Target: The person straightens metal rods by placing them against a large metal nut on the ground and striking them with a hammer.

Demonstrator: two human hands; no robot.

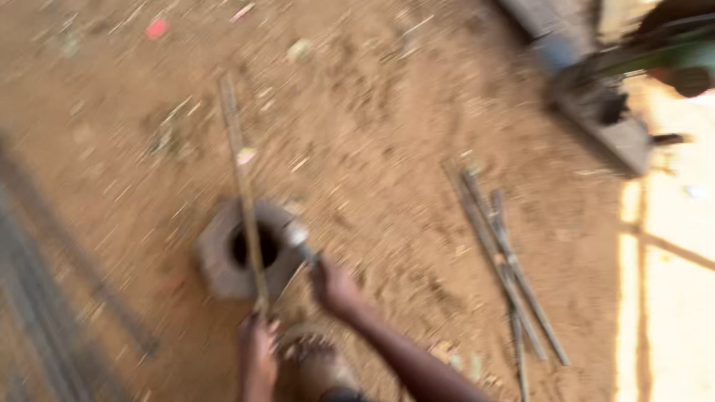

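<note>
sandy ground, lower middle: left hand [256,349] grasps a rod [243,193] lying over a hex block [217,265]. right hand [334,289] grips a hammer [299,239] by the block. 3 bars [502,259] lie right.

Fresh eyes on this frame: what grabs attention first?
First, the grey hexagonal block with a dark round hole, on the sandy ground at centre. A long thin rod lies across it, its near end at the left hand, while the right hand holds a hammer-like tool at the block's edge. A bundle of loose rods lies to the right; the frame is motion-blurred.
</note>
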